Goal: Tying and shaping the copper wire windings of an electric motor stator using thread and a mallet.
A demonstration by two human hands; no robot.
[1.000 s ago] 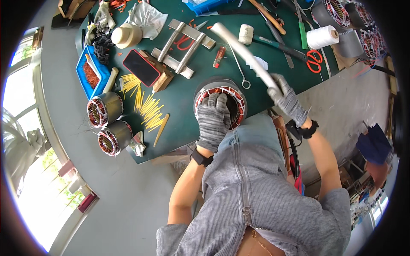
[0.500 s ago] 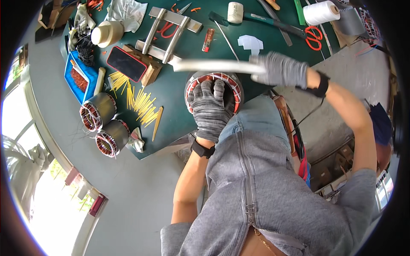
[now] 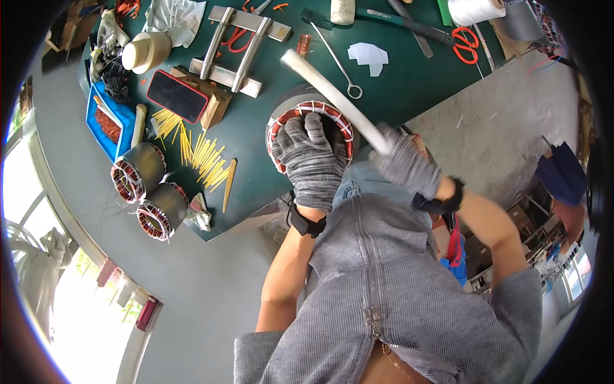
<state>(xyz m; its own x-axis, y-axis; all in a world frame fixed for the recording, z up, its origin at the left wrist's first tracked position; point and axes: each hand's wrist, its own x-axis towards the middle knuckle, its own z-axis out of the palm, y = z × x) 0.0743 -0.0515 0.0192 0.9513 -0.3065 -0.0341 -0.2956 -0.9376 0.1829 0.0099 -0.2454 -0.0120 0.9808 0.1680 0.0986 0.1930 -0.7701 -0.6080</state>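
A motor stator (image 3: pixel 295 97) with red windings laced in white cord rests at the bench's near edge. My left hand (image 3: pixel 311 160), in a grey knit glove, grips it, fingers hooked over the winding ring at the opening; the fingertips are partly hidden inside. My right hand (image 3: pixel 406 165), gloved alike and slightly blurred, is closed round one end of a pale, flat-sided stick (image 3: pixel 332 96). The stick slants up and left above the stator's right side; I cannot tell whether it touches the stator.
Two smaller stators (image 3: pixel 160 211) stand at the left beside yellow strips (image 3: pixel 208 160). Beyond lie a phone (image 3: pixel 177 96) propped on wooden blocks, a blue tray (image 3: pixel 93 131), a metal frame (image 3: pixel 246 54), a ring-ended rod (image 3: pixel 336 61), red-handled scissors (image 3: pixel 465 46) and a white thread spool (image 3: pixel 476 11).
My right hand has come down and left, and the stick has swung from nearly level to a steep slant. My left hand stays on the stator; the whole view has shifted slightly.
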